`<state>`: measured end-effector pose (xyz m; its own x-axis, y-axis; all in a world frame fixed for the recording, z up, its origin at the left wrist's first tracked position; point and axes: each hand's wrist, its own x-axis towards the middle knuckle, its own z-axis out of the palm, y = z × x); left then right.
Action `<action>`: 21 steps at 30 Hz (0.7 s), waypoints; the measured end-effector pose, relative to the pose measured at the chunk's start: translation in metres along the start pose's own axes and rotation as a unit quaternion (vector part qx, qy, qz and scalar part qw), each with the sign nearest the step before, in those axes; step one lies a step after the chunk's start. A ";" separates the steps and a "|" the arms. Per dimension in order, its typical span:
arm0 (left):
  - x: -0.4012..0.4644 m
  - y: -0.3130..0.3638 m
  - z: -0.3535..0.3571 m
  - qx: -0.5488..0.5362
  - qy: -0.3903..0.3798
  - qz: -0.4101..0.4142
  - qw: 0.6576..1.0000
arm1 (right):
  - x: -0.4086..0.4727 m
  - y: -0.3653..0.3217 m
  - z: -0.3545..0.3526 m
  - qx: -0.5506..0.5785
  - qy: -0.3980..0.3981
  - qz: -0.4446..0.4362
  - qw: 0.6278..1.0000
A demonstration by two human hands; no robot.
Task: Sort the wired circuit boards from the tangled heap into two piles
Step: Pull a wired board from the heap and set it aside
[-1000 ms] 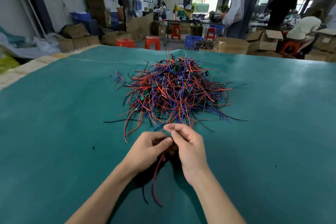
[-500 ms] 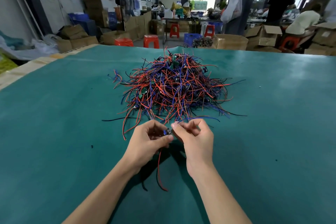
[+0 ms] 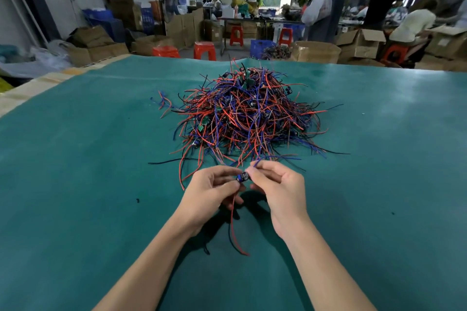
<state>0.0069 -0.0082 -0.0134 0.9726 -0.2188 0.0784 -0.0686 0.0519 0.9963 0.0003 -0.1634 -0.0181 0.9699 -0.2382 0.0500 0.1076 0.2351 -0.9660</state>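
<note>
Both hands have moved up toward the heap (image 3: 249, 113) since a second ago, and the little board (image 3: 243, 176) now shows between them. The left hand (image 3: 211, 195) and the right hand (image 3: 280, 190) each pinch the board with their fingertips. Its red and black wires (image 3: 233, 225) hang down onto the green surface (image 3: 88, 184), just in front of the heap.

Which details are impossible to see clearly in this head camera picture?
- Small board, head view: mostly covered by fingertips of the left hand and right hand; its type is unreadable.
- Boards inside the heap: buried under wires, too small to count.
- People behind the table: blurred.
</note>
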 end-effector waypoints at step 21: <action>-0.008 0.002 -0.004 -0.016 0.013 -0.001 1.000 | -0.004 -0.003 0.002 -0.017 -0.023 0.002 1.000</action>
<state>0.0001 -0.0022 -0.0117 0.9782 -0.1934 0.0758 -0.0607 0.0824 0.9947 -0.0035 -0.1615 -0.0148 0.9794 -0.1935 0.0573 0.0973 0.2044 -0.9740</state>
